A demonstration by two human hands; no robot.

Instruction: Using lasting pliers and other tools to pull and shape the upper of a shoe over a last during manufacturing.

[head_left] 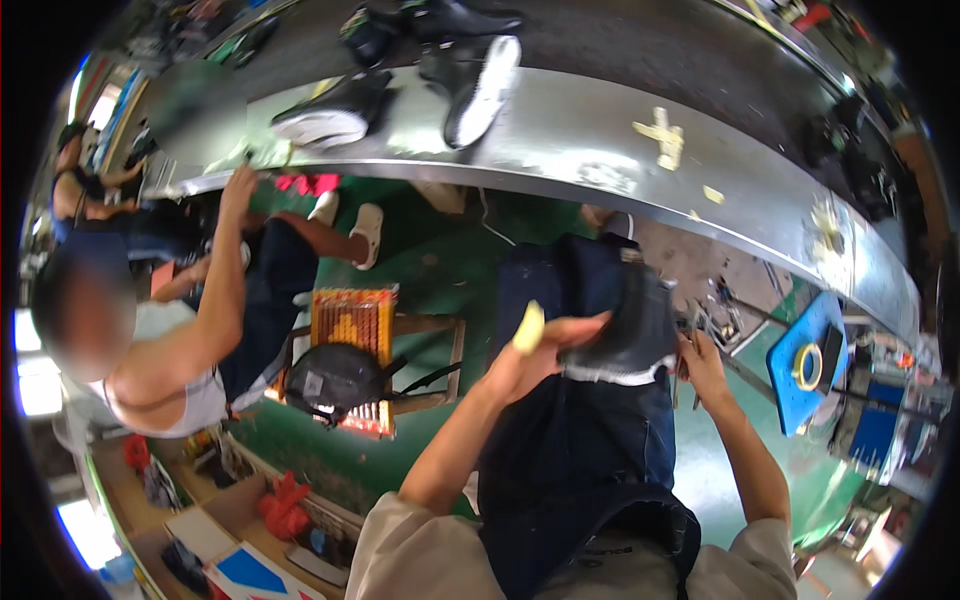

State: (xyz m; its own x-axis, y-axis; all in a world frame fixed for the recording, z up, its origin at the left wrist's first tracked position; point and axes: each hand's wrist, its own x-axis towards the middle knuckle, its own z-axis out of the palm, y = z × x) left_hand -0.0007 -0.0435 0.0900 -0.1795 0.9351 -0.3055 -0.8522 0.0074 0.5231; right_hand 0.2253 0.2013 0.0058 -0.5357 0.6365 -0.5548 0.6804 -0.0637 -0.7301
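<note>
A black shoe (632, 325) with a whitish sole edge lies across my lap, over dark blue clothing. My left hand (535, 360) grips its left end. Something yellow, like a wrap (528, 328), covers one digit of that hand. At the shoe's right end is my right hand (702, 366), its fingers curled. A thin dark piece shows at those fingers, too small to name. On the metal bench ahead lie a black shoe with a white sole (335, 112) and another one tipped on its side (475, 90).
The metal bench edge (560, 185) crosses ahead, by a dark conveyor belt (620, 50) bearing more black shoes. At left sit a co-worker (190, 340) and a stool with a black bag (335, 380). At right, a blue board (808, 365) holds a tape roll (806, 367).
</note>
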